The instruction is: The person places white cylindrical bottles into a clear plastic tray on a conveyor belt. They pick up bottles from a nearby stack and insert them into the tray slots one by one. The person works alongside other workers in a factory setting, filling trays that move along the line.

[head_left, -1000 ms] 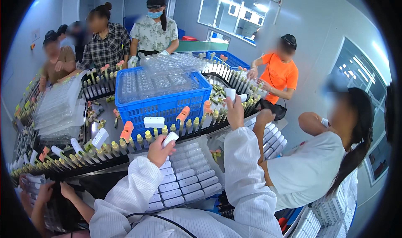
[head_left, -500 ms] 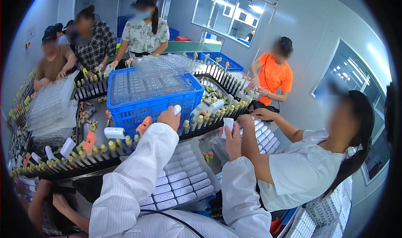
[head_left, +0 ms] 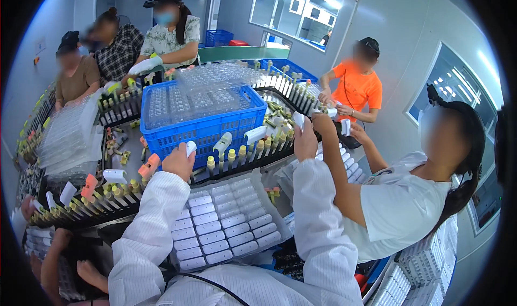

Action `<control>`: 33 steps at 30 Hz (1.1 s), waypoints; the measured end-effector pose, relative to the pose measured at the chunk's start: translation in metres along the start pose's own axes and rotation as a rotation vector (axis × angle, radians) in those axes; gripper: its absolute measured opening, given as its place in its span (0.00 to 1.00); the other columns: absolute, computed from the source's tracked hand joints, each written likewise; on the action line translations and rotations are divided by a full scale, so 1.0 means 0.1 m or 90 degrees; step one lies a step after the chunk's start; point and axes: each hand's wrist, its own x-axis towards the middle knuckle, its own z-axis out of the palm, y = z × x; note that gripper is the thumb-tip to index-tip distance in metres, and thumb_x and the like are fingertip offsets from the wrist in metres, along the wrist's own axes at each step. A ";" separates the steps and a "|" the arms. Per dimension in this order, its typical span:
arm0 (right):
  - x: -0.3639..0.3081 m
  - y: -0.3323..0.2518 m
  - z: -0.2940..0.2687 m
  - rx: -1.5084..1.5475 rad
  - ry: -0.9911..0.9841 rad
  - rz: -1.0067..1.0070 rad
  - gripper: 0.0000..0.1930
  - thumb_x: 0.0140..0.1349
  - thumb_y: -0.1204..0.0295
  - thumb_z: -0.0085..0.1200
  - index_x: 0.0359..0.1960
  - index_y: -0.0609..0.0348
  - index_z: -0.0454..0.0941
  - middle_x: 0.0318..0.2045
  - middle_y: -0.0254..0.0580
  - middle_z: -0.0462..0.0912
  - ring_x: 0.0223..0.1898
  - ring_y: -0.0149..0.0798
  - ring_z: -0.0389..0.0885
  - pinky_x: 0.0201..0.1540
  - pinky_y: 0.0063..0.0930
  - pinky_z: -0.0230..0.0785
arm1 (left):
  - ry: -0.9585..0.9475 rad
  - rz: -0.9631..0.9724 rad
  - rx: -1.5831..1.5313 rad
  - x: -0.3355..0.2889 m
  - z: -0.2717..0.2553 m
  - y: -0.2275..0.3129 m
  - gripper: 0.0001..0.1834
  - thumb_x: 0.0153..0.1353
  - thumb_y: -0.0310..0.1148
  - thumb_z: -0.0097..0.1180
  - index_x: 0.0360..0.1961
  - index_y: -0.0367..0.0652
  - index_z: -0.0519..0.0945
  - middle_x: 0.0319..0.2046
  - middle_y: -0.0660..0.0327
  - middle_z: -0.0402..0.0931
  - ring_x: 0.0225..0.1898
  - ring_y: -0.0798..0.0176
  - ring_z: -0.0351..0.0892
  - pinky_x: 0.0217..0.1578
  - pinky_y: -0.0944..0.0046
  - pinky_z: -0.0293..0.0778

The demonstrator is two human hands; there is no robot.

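L grip (head_left: 179, 162) pinching white pc (head_left: 190, 147), jutting fwd; R grip (head_left: 305, 141) pinching 2nd pc (head_left: 299, 121), jutting above

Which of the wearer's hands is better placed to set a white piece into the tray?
Probably the left hand: it holds a white piece near the tray. The right hand holds another, apparently farther off, beside a co-worker's arm.

The left hand (head_left: 179, 161) curls in a pinch, its forearm (head_left: 151, 217) slanting up from below. Well to its right, the right hand (head_left: 306, 141) pinches too, upright above its own forearm (head_left: 319, 206).
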 end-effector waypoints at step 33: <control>-2.39 -0.71 0.05 -0.015 -0.617 -0.485 0.16 0.53 0.65 0.62 0.45 0.46 0.79 0.45 0.35 0.77 0.52 0.42 0.75 0.52 0.43 0.69 | -0.323 0.264 -0.028 -0.84 0.65 -0.45 0.17 0.49 0.39 0.69 0.38 0.42 0.84 0.44 0.53 0.71 0.52 0.47 0.70 0.52 0.51 0.69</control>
